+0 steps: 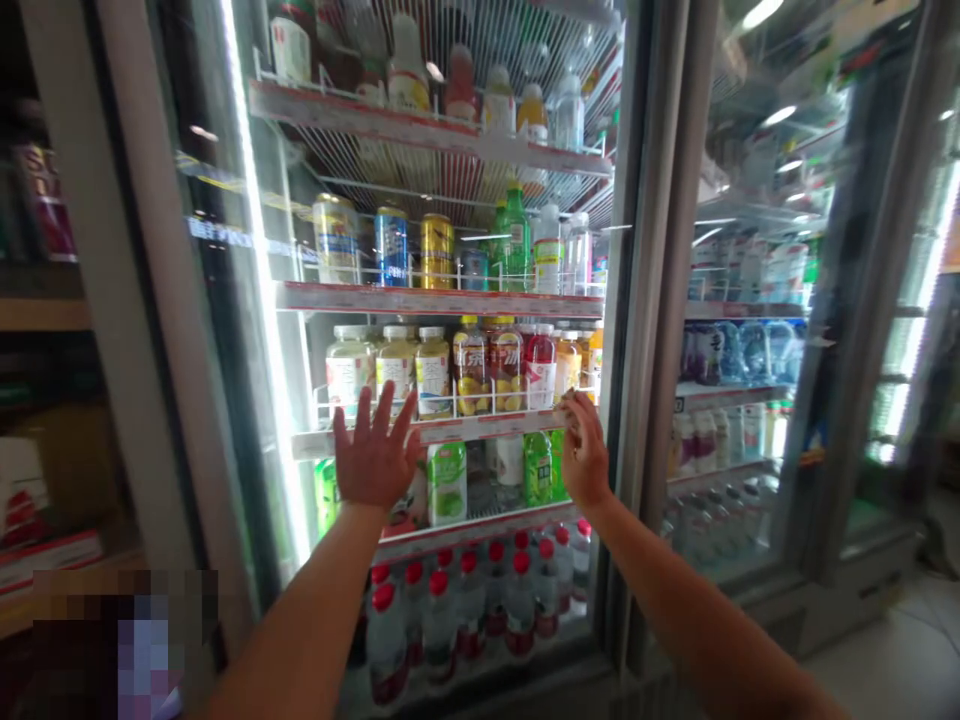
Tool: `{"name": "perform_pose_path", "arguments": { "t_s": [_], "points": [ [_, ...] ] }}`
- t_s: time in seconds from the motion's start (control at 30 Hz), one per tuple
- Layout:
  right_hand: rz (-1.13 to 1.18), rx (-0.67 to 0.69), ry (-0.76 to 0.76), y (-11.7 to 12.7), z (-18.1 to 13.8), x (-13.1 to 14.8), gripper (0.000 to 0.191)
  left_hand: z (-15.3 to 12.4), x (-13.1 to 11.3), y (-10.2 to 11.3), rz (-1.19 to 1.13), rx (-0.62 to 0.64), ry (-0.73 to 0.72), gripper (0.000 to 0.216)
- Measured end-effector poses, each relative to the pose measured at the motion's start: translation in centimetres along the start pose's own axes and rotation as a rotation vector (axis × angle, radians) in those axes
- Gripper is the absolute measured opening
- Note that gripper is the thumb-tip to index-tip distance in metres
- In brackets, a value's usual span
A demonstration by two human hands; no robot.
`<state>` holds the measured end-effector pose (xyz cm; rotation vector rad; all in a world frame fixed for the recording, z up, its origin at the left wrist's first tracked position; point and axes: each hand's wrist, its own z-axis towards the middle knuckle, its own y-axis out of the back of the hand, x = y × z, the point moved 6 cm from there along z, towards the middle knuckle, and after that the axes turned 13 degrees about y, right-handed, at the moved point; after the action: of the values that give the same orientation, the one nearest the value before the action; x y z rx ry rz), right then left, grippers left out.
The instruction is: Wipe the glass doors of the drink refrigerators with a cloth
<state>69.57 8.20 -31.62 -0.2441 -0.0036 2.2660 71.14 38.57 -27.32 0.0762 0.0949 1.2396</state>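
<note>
My left hand [377,458] is spread flat, fingers pointing up, in front of the shelf that carries white-capped tea bottles [433,372]. It holds nothing. My right hand [586,447] is raised near the right side of the same shelf, its fingers curled together. A small pale thing shows at those fingertips, too blurred to name. Close to it stand a red drink bottle [540,365] and green cartons [537,470]. Both hands are in front of a lit drinks fridge; whether either touches glass, I cannot tell.
Cans [436,250] and green bottles [517,240] stand on the shelf above. Red-capped water bottles [520,605] fill the bottom. A metal door frame [652,300] rises at the right, with another fridge beyond it. Wooden shelving [45,312] is at the left.
</note>
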Motion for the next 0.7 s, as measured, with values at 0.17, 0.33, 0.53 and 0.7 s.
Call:
{"name": "perform_pose_path", "arguments": {
  "t_s": [0.17, 0.33, 0.53, 0.7],
  "points": [
    [0.174, 0.378, 0.338, -2.4, -3.9, 4.7, 0.058, 0.0, 0.1, 0.0, -0.011, 0.006, 0.008, 0.068],
    [0.091, 0.21, 0.213, -2.0, 0.1, 2.4, 0.058, 0.0, 0.0, 0.0, 0.021, -0.01, -0.006, 0.07],
    [0.104, 0.287, 0.25, -2.7, -2.4, 4.8, 0.059, 0.0, 0.0, 0.0, 0.003, 0.002, 0.004, 0.07],
    [0.143, 0.401, 0.339, -4.0, -2.0, 6.4, 0.061, 0.0, -0.1, 0.1, 0.004, 0.001, 0.002, 0.07]
  ]
}}
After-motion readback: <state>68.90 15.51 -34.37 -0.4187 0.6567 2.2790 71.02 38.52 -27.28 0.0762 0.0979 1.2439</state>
